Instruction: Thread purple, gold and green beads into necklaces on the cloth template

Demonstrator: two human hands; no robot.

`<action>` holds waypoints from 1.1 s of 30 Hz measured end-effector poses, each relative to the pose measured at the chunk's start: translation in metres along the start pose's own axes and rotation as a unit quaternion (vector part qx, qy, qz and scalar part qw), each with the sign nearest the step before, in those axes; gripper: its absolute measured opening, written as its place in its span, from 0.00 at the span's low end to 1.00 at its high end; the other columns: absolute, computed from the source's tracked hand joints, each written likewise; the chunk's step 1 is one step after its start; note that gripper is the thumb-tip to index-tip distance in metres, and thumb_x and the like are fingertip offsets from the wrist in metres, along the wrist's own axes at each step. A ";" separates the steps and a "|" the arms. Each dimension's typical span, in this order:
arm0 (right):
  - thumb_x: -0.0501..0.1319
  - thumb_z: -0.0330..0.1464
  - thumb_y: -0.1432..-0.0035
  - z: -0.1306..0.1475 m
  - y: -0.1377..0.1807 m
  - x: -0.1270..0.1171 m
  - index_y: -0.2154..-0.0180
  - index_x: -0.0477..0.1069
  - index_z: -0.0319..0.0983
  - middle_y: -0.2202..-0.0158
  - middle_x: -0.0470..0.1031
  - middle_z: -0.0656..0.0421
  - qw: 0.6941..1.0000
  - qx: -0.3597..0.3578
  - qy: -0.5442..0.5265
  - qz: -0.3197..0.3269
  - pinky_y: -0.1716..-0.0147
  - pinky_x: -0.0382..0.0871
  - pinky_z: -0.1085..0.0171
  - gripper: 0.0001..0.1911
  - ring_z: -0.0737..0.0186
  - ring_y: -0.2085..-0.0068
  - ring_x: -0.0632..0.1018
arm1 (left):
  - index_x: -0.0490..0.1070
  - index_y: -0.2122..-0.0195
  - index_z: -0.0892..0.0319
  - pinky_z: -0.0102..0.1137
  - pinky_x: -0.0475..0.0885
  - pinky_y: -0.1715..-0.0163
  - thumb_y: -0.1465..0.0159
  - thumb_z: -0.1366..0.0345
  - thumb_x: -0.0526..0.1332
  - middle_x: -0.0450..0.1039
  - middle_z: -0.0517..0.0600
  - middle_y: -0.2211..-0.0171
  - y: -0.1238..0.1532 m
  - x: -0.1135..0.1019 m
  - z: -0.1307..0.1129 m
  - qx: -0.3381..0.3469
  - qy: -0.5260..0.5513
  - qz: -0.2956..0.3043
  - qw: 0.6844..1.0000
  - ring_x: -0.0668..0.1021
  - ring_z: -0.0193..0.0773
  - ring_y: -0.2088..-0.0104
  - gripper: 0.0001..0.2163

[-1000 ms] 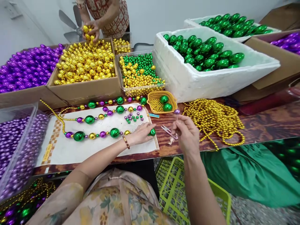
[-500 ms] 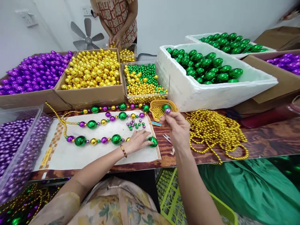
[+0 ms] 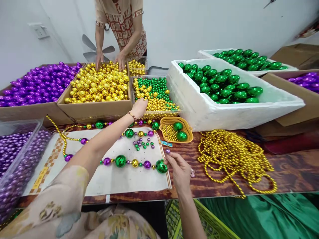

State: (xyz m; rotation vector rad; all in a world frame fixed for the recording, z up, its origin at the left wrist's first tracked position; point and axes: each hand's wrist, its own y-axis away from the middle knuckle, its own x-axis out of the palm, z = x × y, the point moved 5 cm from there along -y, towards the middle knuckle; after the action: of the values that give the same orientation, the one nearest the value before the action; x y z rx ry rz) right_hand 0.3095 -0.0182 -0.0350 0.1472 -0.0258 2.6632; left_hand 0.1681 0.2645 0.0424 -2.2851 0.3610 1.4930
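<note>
My left hand (image 3: 140, 108) reaches over the near edge of a clear bin (image 3: 159, 116) of small gold and green beads; its fingertips are hidden. Near the cloth's right edge, my right hand (image 3: 179, 169) is closed in a pinch, with a small purple bead (image 3: 167, 151) at its fingertips. Just left of these fingers, a large green bead (image 3: 161, 166) ends a strand of purple, green and gold beads lying on the white cloth (image 3: 99, 181). Loose small beads (image 3: 144, 143) in green and purple lie above it. My left forearm covers part of the strands.
An orange basket (image 3: 188, 131) holds gold beads and two large green ones. Gold bead chains (image 3: 234, 159) are heaped at right. Behind stand a foam box (image 3: 199, 109) of green beads and cartons of gold (image 3: 97, 111) and purple beads. Another person's hands (image 3: 120, 60) touch the gold beads.
My left hand has moved from the strand's end up to the bead bin. My right hand has come down and left, from the basket to the cloth's edge. The other person's hands moved into the gold carton.
</note>
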 end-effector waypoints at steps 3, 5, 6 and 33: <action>0.69 0.40 0.47 0.000 0.006 0.002 0.68 0.77 0.38 0.78 0.75 0.60 1.000 -0.005 0.004 0.004 0.79 0.68 0.67 0.11 0.64 0.78 0.74 | 0.74 0.52 0.68 0.48 0.66 0.45 0.35 0.74 0.57 0.68 0.69 0.49 -0.029 0.013 0.004 -0.048 -0.018 0.016 0.999 0.70 0.58 0.44 0.12; 0.68 0.39 0.46 0.000 0.009 0.002 0.68 0.77 0.38 0.78 0.75 0.60 1.000 -0.013 0.013 0.003 0.79 0.69 0.67 0.10 0.64 0.77 0.75 | 0.75 0.54 0.68 0.51 0.65 0.45 0.36 0.73 0.60 0.69 0.70 0.49 -0.040 0.018 0.007 -0.069 -0.020 0.022 0.997 0.70 0.62 0.43 0.10; 0.68 0.39 0.46 0.000 0.010 0.002 0.68 0.77 0.38 0.78 0.75 0.60 1.000 -0.016 0.019 0.003 0.78 0.69 0.67 0.10 0.64 0.77 0.75 | 0.76 0.55 0.68 0.51 0.65 0.45 0.37 0.73 0.61 0.69 0.69 0.50 -0.044 0.020 0.008 -0.079 -0.021 0.028 0.996 0.70 0.62 0.43 0.10; 0.64 0.34 0.39 0.000 0.001 0.023 0.63 0.80 0.41 0.72 0.72 0.61 0.988 -0.114 0.086 0.057 0.73 0.68 0.65 0.06 0.65 0.73 0.75 | 0.75 0.62 0.61 0.37 0.76 0.51 0.34 0.66 0.63 0.79 0.52 0.62 0.118 0.001 -0.020 -0.201 0.838 0.040 0.505 0.81 0.38 0.60 0.04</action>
State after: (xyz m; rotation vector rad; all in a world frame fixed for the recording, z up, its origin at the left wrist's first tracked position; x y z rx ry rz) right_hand 0.2885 -0.0087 -0.0323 -0.1633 -0.2910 2.7527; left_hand 0.1364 0.1502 0.0279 -3.2112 0.5505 -1.3701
